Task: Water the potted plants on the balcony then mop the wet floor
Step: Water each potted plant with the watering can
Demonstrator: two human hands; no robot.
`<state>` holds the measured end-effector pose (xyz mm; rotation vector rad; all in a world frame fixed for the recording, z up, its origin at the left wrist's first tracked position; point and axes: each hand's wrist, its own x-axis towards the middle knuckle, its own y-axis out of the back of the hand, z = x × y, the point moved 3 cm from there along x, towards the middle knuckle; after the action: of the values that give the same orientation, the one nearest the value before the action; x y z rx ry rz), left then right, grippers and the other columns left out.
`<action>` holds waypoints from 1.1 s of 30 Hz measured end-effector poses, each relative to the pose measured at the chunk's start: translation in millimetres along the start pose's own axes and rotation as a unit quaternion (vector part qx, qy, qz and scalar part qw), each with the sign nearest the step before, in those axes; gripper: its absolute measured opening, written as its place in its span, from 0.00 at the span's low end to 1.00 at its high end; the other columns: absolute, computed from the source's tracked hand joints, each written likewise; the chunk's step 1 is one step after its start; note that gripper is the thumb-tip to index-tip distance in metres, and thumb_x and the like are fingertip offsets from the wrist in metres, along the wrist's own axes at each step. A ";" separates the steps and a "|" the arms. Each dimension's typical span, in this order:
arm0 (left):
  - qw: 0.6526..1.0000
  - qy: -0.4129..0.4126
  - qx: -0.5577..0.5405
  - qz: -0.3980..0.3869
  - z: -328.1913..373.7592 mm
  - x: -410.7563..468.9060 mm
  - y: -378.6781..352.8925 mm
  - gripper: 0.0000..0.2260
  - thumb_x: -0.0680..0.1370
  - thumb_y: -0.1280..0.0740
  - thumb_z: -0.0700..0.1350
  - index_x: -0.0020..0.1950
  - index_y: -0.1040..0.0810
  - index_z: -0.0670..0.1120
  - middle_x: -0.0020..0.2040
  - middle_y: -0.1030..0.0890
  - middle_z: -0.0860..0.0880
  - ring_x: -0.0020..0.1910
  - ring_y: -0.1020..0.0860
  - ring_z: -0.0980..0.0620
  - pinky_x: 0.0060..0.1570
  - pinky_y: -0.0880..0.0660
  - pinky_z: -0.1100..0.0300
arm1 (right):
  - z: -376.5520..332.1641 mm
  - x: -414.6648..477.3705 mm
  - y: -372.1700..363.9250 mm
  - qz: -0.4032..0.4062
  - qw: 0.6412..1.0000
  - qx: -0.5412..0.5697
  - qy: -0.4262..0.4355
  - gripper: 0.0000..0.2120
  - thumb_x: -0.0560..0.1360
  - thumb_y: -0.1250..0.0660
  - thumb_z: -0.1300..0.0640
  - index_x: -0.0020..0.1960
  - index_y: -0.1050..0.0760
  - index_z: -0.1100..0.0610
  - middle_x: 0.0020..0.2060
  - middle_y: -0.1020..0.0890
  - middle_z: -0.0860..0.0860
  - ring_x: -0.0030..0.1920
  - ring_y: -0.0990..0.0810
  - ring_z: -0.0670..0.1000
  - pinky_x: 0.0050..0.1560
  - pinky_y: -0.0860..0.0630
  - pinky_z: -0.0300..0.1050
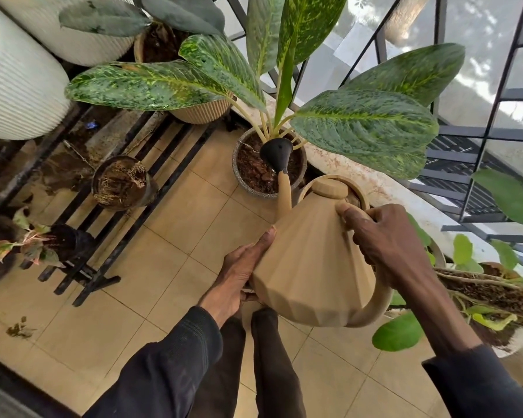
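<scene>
**Obs:** Status of the hands and the can?

**Op:** Logged. My right hand [375, 236] is wrapped round the looped handle of the tan faceted plastic watering can [311, 267]. My left hand [242, 270] lies flat, fingers straight, against the can's side near its base. The hands are apart, one on either side of the body. The can is in the air over the beige tiled floor [169, 230], tipped forward. Its black funnel-shaped rose [277, 150] is over the dark reddish soil [251, 167] in the round grey speckled pot [241, 184], close beside the stems of the variegated green-and-yellow broad-leaved plant [366, 122].

**Obs:** Flow?

**Op:** Thin streaks below the rose may be water. I cannot tell for certain.

**Obs:** Notes for doing this pour well?

**Op:** My judgement:
- **Tilt:** shallow and governed from the handle, with the left palm only taking weight so the spout doesn't swing.
- **Rose:** inside the rim line, low to the soil, under the leaves rather than over them.
- **Coverage:** work it slowly round the stems so the soil wets evenly.
- **Stopping:** ease off before the soil pools. The pot appears to stand on the tile, so any overflow means more mopping.
- **Risk:** the weight should shift as the can empties, so add tilt gradually.
</scene>
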<state>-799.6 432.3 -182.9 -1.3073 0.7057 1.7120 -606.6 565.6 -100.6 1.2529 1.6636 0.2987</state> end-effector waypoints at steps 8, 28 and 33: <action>1.000 0.001 0.006 -0.003 -0.8 4.2 -0.1 0.28 0.68 0.26 0.66 0.60 0.19 0.49 0.51 0.16 0.46 0.49 0.19 0.46 0.39 0.23 0.55 | -2.9 2.1 0.6 -0.007 1.000 0.000 0.002 0.30 0.80 0.31 0.39 0.45 0.17 0.69 0.34 0.17 0.66 0.31 0.25 0.55 0.36 0.28 0.50; 0.999 -0.006 0.026 -0.026 -16.1 17.2 8.6 0.44 0.61 0.22 0.68 0.72 0.27 0.52 0.59 0.18 0.47 0.56 0.20 0.45 0.52 0.20 0.46 | 16.6 -22.9 -14.4 0.040 0.996 0.084 0.006 0.26 0.80 0.29 0.43 0.36 0.17 0.64 0.24 0.23 0.54 0.25 0.28 0.53 0.31 0.29 0.46; 0.999 -0.026 0.023 -0.025 -12.2 16.5 10.8 0.49 0.56 0.20 0.68 0.74 0.29 0.54 0.63 0.19 0.46 0.59 0.21 0.45 0.50 0.20 0.49 | 24.7 -33.0 -18.7 0.072 0.992 0.106 0.018 0.28 0.79 0.29 0.40 0.36 0.17 0.65 0.28 0.20 0.63 0.26 0.28 0.53 0.31 0.29 0.47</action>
<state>-804.8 421.7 -202.8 -1.2334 0.6729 1.6732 -598.5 521.5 -106.9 1.5380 1.6715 0.2371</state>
